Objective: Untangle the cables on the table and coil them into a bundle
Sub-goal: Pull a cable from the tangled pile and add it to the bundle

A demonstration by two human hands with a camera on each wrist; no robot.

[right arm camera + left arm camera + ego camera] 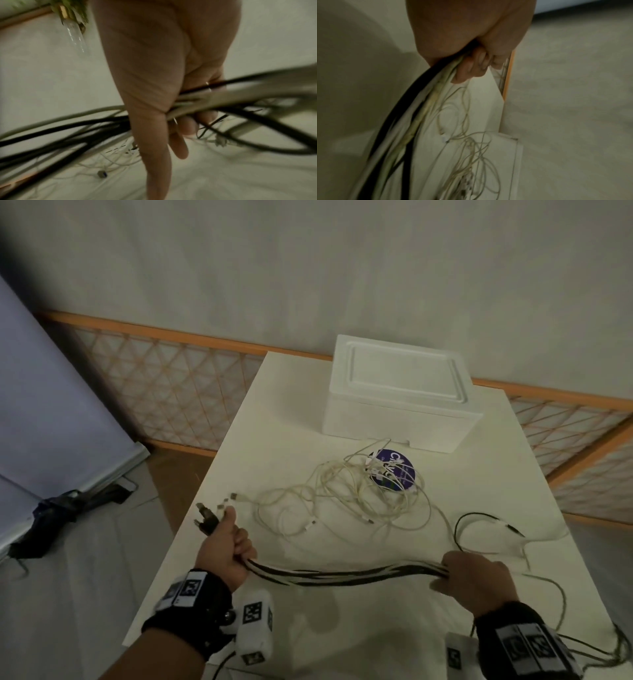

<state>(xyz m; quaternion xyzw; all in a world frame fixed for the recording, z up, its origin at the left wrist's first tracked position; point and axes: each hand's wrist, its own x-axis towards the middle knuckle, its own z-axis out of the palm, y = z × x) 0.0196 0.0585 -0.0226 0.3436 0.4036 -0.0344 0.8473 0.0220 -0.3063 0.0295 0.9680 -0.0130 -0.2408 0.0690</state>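
A bunch of black and white cables (346, 574) stretches between my two hands above the white table (479, 481). My left hand (227, 546) grips one end in a fist, and plug ends (207, 517) stick out above it. My right hand (469, 577) holds the same bunch further along, fingers curled round it. In the left wrist view the cable bunch (412, 121) runs down from my left hand (471, 63). In the right wrist view the cable bunch (197, 106) crosses the palm of my right hand (171, 108). A tangle of thin white cables (349, 494) lies on the table behind.
A white foam box (397, 395) stands at the table's far side. A round purple disc (395, 470) lies under the tangle. A black cable loop (486, 522) trails right, and more cable hangs off the front right corner (582, 645). Floor and an orange lattice rail (171, 385) lie to the left.
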